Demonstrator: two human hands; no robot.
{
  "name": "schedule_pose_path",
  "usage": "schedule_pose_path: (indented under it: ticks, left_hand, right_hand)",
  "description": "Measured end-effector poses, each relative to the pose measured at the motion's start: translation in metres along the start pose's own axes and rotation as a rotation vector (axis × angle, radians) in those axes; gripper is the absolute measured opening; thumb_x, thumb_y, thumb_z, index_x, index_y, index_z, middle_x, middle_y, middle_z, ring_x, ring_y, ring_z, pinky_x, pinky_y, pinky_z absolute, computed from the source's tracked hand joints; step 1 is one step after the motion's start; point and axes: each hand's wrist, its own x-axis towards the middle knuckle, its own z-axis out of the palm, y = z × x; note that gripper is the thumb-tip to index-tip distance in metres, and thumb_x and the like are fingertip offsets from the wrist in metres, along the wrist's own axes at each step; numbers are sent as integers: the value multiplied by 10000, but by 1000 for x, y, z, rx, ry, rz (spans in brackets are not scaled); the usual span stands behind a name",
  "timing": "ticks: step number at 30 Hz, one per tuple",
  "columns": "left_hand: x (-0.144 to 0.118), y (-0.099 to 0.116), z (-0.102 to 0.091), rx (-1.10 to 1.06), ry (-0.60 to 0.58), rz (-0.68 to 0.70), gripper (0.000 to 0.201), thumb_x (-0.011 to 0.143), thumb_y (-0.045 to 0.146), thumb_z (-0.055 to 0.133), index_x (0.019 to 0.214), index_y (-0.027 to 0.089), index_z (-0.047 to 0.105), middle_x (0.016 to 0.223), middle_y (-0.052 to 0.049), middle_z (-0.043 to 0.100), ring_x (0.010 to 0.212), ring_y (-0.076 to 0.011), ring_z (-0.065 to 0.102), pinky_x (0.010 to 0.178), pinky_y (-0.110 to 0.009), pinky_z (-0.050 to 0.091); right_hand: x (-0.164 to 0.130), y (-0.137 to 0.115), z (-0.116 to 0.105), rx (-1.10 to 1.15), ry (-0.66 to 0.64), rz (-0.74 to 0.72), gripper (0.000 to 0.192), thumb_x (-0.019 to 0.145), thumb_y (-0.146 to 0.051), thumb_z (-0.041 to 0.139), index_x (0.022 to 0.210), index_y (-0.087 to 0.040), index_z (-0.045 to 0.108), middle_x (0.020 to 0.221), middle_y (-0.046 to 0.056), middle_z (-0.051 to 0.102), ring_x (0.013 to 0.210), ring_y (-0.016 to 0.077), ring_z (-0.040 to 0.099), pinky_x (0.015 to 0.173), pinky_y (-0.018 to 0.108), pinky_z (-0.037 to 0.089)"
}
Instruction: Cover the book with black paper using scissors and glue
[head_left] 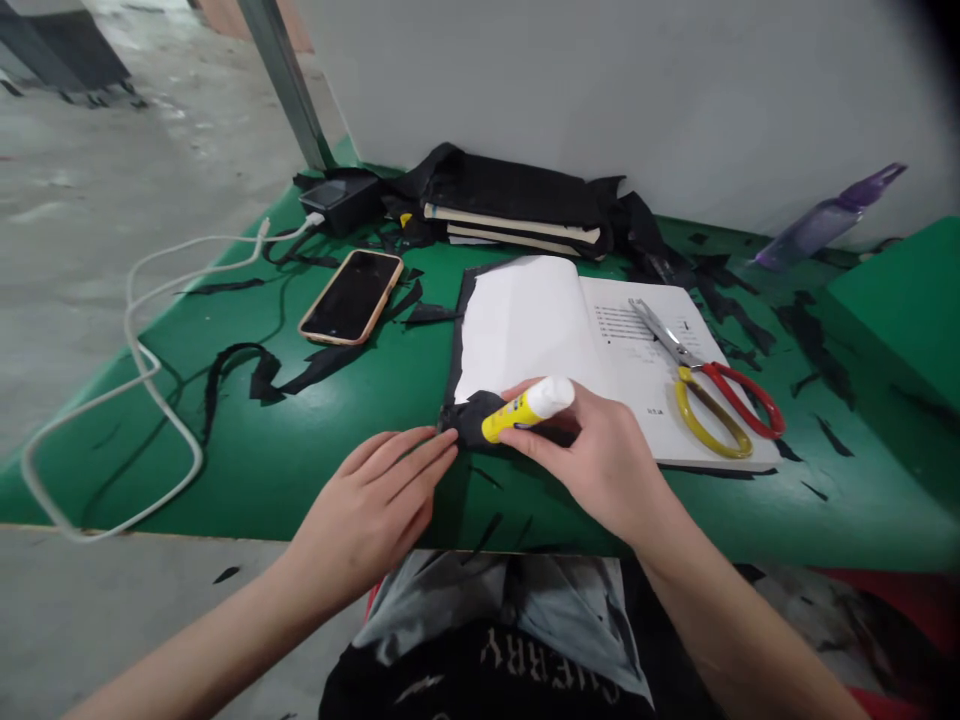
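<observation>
My right hand (600, 460) grips a yellow glue stick with a white cap (529, 405), its yellow end pressed on a piece of black fabric (471, 415) at the lower left corner of an open book (570, 340). My left hand (382, 495) lies flat on the green table (300, 450), fingertips touching the edge of the black fabric. The book's left page is blank white, its right page printed.
Scissors with one red and one yellow handle (709, 385) lie on the book's right page. A phone (351, 296), white cable (142, 370), charger, black fabric strips (255, 372), stacked books wrapped in black cloth (517, 205) and a purple bottle (829, 215) lie around.
</observation>
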Motion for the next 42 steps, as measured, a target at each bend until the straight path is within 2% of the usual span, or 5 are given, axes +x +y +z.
schedule_pose_path:
  ticks: [5,12,19,33,42]
  left_hand:
    - [6,7,3,5,12,32,313,899,171,499,1190,136,611,1245,-54,643,1127,-241,584,918,-399,473]
    - [7,6,3,19,38,73,297,901,150,493,1156,108,641,1208,-100,660,1085,-224,626,963,-384,453]
    - [9,4,4,32,18,100,266,915,144,478,1100,83,660,1184,-116,669,1056,-237,644,910,-390,473]
    - [8,7,4,63,25,80,267,933,160,452,1101,113,654,1210,-80,657,1065,-221,640,884,-382,460]
    - [7,7,4,38,34,88,259,920,149,475,1089,77,657,1186,-107,668,1050,-236,645,883,-391,448]
  right_hand:
    - [29,-9,3,-74,-190,-89,199,782,-295,683,973,-238,679,897,1,723,777,171,684,704,299,545]
    - [49,-7,28,-122,-276,-146,129,803,-293,656,912,-223,665,824,-7,699,752,151,647,664,278,489]
    - [54,-5,44,-327,-293,-209,65,840,-276,608,819,-216,597,785,-21,664,694,137,591,601,265,406]
    - [59,0,46,-288,-141,-201,145,839,-332,618,872,-193,594,852,11,685,762,155,627,668,288,440]
    - [51,-5,51,-411,-289,-275,113,863,-284,592,885,-175,570,824,13,655,722,148,586,611,280,402]
